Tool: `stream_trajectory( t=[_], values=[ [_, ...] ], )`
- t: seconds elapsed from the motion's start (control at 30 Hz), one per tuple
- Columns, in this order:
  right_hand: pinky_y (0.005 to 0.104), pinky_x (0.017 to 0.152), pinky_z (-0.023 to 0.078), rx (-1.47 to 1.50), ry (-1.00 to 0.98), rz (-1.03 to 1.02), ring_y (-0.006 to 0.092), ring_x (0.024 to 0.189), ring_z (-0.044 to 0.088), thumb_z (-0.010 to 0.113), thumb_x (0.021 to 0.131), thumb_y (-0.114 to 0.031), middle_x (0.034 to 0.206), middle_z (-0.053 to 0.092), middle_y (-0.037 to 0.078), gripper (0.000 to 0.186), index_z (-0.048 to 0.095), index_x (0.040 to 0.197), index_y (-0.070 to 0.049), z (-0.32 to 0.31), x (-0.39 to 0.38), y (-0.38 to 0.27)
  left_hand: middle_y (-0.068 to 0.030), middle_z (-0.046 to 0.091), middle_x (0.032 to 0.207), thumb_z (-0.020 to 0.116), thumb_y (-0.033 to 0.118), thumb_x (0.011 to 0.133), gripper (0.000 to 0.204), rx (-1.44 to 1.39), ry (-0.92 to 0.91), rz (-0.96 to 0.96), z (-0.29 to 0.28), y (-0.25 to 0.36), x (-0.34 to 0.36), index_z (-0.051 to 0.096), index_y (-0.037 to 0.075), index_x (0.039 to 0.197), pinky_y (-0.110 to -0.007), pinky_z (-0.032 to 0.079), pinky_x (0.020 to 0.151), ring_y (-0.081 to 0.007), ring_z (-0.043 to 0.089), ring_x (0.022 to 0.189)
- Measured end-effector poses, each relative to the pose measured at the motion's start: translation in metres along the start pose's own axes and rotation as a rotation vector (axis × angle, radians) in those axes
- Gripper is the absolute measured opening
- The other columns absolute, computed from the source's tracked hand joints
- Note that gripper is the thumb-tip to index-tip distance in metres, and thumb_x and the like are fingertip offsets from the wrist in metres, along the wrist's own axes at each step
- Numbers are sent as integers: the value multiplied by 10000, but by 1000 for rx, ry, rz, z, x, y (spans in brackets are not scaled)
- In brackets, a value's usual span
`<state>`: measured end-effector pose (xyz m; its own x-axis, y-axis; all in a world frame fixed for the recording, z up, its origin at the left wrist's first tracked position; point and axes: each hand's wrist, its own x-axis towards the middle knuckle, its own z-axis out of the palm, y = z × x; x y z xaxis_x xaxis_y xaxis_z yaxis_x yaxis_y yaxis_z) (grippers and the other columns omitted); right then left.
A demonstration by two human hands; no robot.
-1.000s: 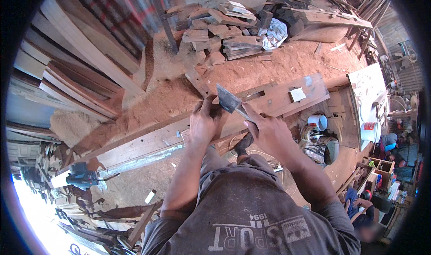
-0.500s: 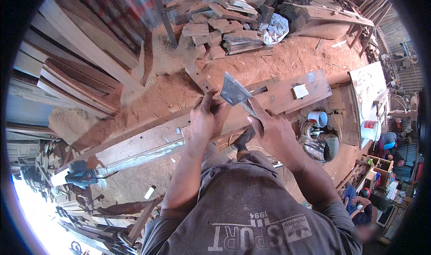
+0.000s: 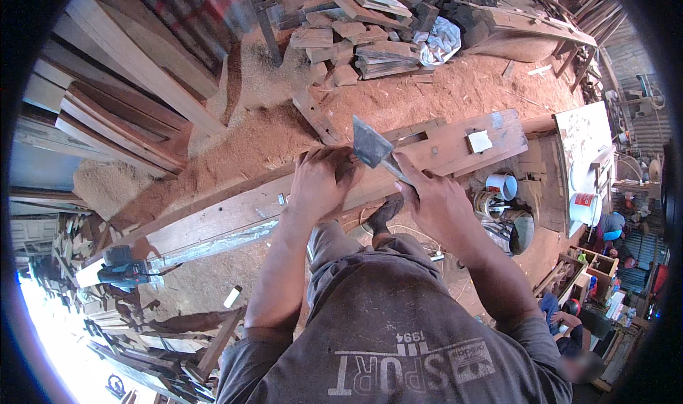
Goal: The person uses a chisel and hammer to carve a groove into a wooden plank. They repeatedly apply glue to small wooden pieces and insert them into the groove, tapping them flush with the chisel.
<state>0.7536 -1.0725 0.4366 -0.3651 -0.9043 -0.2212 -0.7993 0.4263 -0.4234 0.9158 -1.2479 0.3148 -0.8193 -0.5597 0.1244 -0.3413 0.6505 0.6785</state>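
My right hand [image 3: 434,201] grips the handle of a putty knife, its broad grey metal blade [image 3: 370,141] raised over a long wooden beam [image 3: 462,148] that crosses in front of me. Close left of the blade, my left hand [image 3: 321,180] has its fingers curled at the beam; what they hold, if anything, is hidden. A small white block [image 3: 479,141] sits on the beam's right part, near a rectangular slot. A dark power tool [image 3: 121,269] is at the beam's left end.
Stacked offcuts [image 3: 356,41] and a white sack [image 3: 439,43] lie beyond the beam. Long planks [image 3: 135,70] lean at left. Buckets [image 3: 501,186] stand right, beside a white-topped board [image 3: 580,126]. Two people [image 3: 569,343] are at the right, among crates.
My left hand has shifted slightly left, its fingers now curled lower over the beam. The knife's blade has moved a little to the right and changed angle since a second ago.
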Motion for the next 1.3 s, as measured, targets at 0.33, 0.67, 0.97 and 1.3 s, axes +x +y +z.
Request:
stream_trajectory(
  t=[0.33,0.67,0.97,1.3],
  values=[
    [572,793,555,7,40,28,498,882,702,577,1052,-265,1002,720,255,551,426,1573,-167,-1,4,-2,-162,736,1203,771,577,850,638,16,-84,-49,-6,3,-6,686,86,1249,-483,481,1059,-340,680,1186],
    [587,803,545,32,55,27,524,905,691,579,1050,-272,1005,710,291,554,424,1570,-162,0,6,-6,-152,738,1208,738,626,861,687,50,-119,-34,-2,-5,-6,686,73,1265,-471,483,1068,-330,688,1185],
    [569,812,550,46,73,32,502,912,700,578,1050,-261,1010,714,272,557,411,1574,-170,-1,6,-10,-158,737,1212,723,632,872,679,44,-108,-16,-3,-6,-5,691,70,1249,-477,501,1053,-340,689,1182],
    [559,803,549,31,111,11,497,944,697,606,1036,-222,1043,706,292,540,459,1542,-102,-1,3,-16,-149,747,1161,728,638,865,633,58,-60,5,-7,-1,-4,704,97,1193,-475,522,1024,-339,685,1182]
  ],
)
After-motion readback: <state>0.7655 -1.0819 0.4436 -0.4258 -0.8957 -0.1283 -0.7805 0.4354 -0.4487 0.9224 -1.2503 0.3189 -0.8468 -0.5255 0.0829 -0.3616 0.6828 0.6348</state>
